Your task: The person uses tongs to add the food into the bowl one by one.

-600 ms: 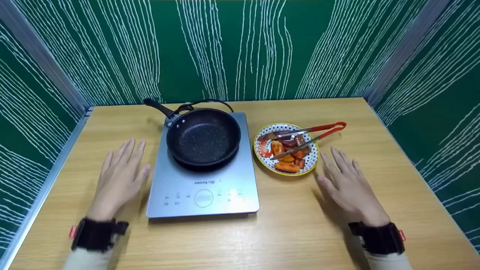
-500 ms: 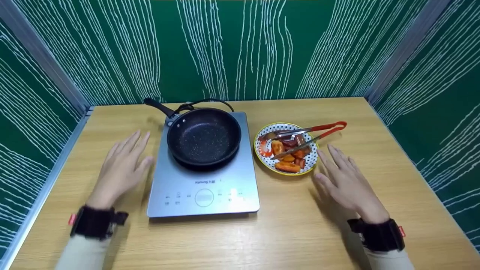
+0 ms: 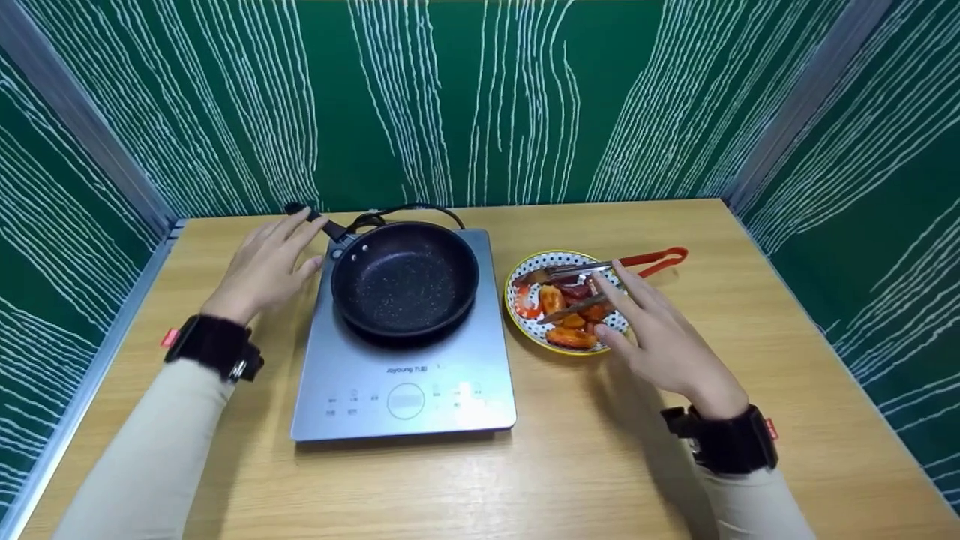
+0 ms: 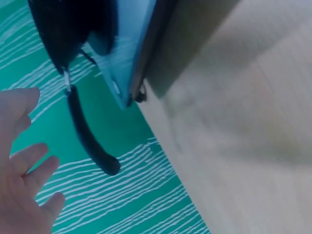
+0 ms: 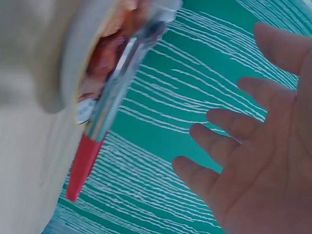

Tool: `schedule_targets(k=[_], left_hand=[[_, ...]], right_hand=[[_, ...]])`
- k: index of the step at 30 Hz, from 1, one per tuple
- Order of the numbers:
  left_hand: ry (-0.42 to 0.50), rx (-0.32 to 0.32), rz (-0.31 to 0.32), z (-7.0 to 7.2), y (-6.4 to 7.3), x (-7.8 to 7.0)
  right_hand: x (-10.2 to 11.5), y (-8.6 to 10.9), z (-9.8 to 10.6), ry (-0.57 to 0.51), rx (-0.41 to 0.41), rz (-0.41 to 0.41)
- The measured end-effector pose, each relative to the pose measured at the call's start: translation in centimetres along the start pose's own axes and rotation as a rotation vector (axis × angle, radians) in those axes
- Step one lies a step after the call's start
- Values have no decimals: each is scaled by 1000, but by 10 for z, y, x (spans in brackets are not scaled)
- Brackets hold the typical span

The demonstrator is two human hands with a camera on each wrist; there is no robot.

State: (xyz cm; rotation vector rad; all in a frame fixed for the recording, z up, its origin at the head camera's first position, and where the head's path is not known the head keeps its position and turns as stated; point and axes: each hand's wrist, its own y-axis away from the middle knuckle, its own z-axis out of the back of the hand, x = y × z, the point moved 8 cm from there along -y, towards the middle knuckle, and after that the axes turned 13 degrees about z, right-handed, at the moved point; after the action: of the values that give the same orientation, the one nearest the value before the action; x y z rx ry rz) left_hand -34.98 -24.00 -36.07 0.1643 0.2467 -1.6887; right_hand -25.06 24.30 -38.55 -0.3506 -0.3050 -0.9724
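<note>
A black frying pan (image 3: 405,281) sits on a silver induction cooker (image 3: 405,397), its handle (image 4: 90,139) pointing to the back left. Near that handle is my left hand (image 3: 270,266), fingers extended; the left wrist view shows a gap between them. My right hand (image 3: 667,337) hovers over the right side of a dotted plate (image 3: 525,322) with a yellow rim, its fingers spread and holding nothing. Food pieces (image 3: 570,337) in orange and dark red lie on the plate. Across them rest metal tongs with red handles (image 3: 660,259), partly covered by my right fingers in the head view.
A black cord (image 3: 420,206) loops behind the cooker. The wooden table (image 3: 570,465) ends at green walls (image 3: 450,97) with white streaks at the back and sides.
My left hand has moved forward and right to the pan handle. My right hand has moved forward and left, from beside the plate to over it and the tongs.
</note>
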Motion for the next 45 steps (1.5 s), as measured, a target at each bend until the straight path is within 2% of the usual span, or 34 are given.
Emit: schedule_targets(k=[8, 17, 21, 26, 35, 40, 45], left_hand=[[-66, 54, -4, -10, -26, 3], [-143, 43, 10, -15, -42, 8], [-167, 10, 14, -17, -44, 10], [-182, -44, 6, -14, -40, 13], [-167, -100, -36, -6, -21, 12], [-170, -114, -58, -5, -11, 11], [-158, -85, -35, -6, 1, 9]], right_hand=[[9, -9, -4, -46, -3, 16], [9, -13, -6, -28, -12, 45], [12, -13, -4, -11, -20, 77], [10, -13, -3, -21, -19, 59], [-12, -15, -7, -97, -58, -27], [-18, -14, -6, -141, -76, -32], [-21, -11, -5, -158, -81, -35]])
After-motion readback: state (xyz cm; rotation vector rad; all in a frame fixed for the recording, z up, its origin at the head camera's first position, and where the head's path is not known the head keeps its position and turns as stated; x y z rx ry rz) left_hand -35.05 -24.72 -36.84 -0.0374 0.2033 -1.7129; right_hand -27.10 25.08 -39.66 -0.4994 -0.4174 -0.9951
